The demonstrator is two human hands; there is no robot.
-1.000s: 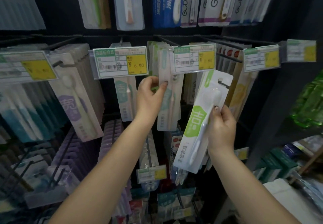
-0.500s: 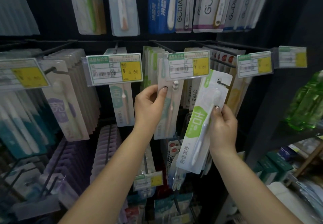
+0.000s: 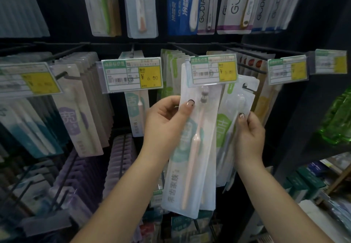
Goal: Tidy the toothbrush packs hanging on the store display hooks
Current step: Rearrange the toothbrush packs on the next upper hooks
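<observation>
My left hand (image 3: 167, 121) grips a long white pack with a teal label and a pink toothbrush (image 3: 193, 147); the pack's top sits behind the middle price tag (image 3: 213, 69) on its black hook. My right hand (image 3: 248, 136) holds a white pack with a green label (image 3: 230, 117), tilted, its hang slot free in front of the neighbouring hook (image 3: 252, 68). More packs hang behind on the middle hook (image 3: 169, 66).
Rows of toothbrush packs fill black hooks to the left (image 3: 79, 109) and above (image 3: 191, 5), each hook ending in a yellow price tag (image 3: 132, 74). Lilac packs (image 3: 121, 157) hang lower down. A dark shelf post (image 3: 296, 109) and green bottles (image 3: 338, 117) stand at right.
My left hand has pulled the teal pack forward and down, so it now hangs large in front. My right hand has kept the green pack. The camera has moved closer.
</observation>
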